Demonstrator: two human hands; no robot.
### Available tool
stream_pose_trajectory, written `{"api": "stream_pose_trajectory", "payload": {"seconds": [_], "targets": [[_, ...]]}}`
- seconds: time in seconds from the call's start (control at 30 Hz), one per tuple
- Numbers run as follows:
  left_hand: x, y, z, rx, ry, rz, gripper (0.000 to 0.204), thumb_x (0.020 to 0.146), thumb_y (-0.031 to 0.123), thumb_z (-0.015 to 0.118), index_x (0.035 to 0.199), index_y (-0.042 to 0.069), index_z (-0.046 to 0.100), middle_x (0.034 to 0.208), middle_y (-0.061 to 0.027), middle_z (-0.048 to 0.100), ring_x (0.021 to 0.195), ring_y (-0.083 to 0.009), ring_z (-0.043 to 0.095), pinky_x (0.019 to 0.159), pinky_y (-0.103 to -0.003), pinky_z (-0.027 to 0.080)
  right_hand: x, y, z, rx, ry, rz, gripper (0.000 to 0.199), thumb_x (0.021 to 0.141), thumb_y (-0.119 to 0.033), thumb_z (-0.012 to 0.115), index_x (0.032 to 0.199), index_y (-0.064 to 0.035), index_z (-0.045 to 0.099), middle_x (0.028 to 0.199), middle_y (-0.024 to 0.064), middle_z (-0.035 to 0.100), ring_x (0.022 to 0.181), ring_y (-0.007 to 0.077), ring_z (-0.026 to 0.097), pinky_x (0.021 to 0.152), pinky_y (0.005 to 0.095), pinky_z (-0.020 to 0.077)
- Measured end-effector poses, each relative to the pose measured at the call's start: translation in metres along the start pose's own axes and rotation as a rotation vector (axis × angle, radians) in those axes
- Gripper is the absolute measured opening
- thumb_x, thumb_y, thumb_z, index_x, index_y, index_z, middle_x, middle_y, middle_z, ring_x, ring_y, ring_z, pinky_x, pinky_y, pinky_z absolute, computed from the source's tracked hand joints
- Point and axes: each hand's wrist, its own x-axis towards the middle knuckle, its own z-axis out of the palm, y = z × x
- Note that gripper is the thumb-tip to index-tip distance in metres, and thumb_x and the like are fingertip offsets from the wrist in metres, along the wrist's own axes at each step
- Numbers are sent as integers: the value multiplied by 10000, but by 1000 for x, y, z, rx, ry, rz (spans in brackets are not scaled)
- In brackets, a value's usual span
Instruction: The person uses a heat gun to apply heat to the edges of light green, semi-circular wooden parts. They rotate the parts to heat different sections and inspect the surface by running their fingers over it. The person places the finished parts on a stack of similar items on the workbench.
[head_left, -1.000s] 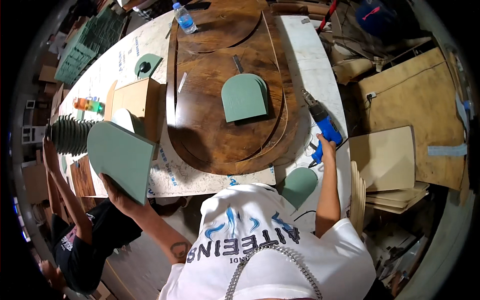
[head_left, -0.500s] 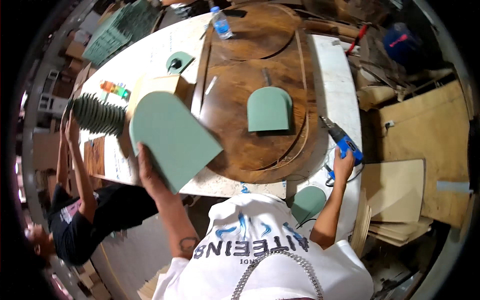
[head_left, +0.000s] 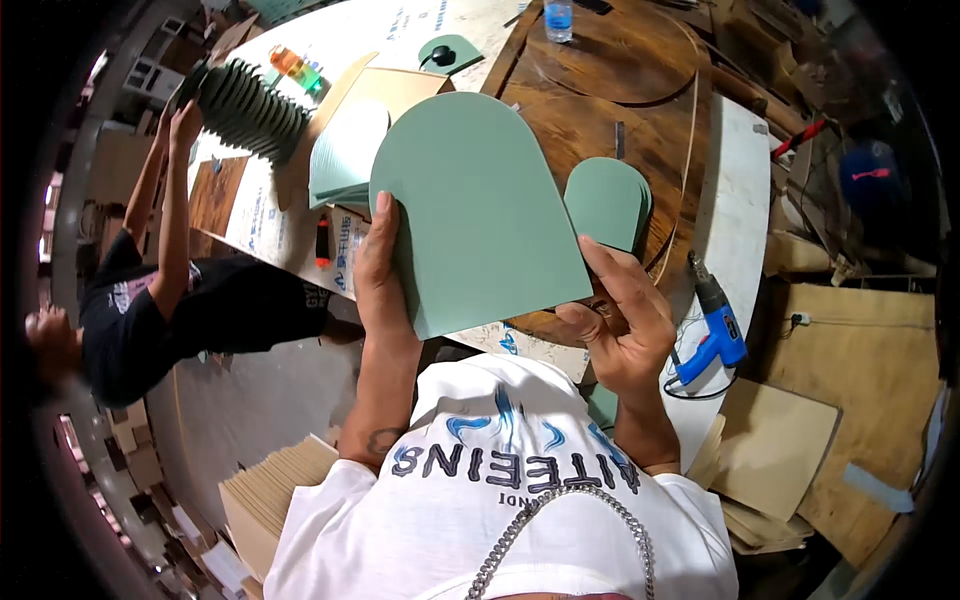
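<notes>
Your left hand (head_left: 380,275) clamps the green arched panel (head_left: 475,215) on its left edge, thumb on top. Your right hand (head_left: 625,325) pinches its lower right corner. The panel is held tilted above the near table edge (head_left: 730,215); a blue glue gun (head_left: 715,330) lies right.

White printed T-shirt, perhaps silver chain.
</notes>
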Motion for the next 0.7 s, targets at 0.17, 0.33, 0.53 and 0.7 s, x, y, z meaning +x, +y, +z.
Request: {"api": "stream_pose_trajectory", "payload": {"seconds": [0.17,0.33,0.53,0.7], "targets": [[1,-2,-17,118,45,-4,488,892,417,515,1129,-8,543,995,-79,618,838,-125,615,744,-228,494,-2,4,9,-26,-2,0,413,752,-84,703,1135,12,583,1012,161,634,872,219,636,724,293,521],[-3,1,-20,159,102,-12,557,862,479,534,1126,-12,546,999,-98,622,843,-138,623,752,-234,499,2,2,14,-53,-33,10,384,746,-48,702,1112,8,600,986,160,641,828,205,643,684,279,524],[7,4,-29,135,115,-56,565,849,486,554,1116,-12,555,987,-96,626,833,-142,626,749,-234,500,7,5,22,-117,-6,-101,358,734,-29,711,1076,6,613,963,163,644,791,201,649,656,271,527],[11,10,-44,42,79,-30,502,881,423,527,1142,-6,545,1022,-99,616,856,-139,620,753,-239,503,8,-3,37,-182,-15,-136,369,721,-26,724,1071,1,609,949,167,644,769,211,651,635,270,525]]}}
